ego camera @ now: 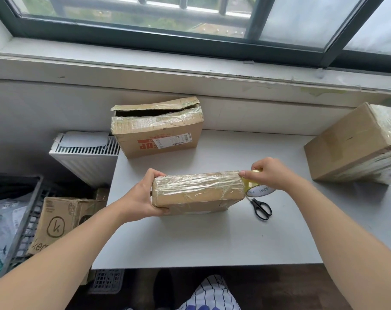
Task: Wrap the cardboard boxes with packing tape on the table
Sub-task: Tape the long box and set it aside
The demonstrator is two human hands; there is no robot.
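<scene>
At frame centre, the left hand (143,199) gripped a taped cardboard box (196,192) on the table (201,240). The right hand (269,175) held a tape roll (256,189) against its right end, scissors (261,208) just below.

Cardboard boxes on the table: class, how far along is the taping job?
Done, seemingly: the large box at the right shows tape over its end. In hand: the left hand grips the flat box, already partly taped, while the right hand holds the tape roll against its end. Left: the back box gapes open; scissors lie by the roll.
</scene>
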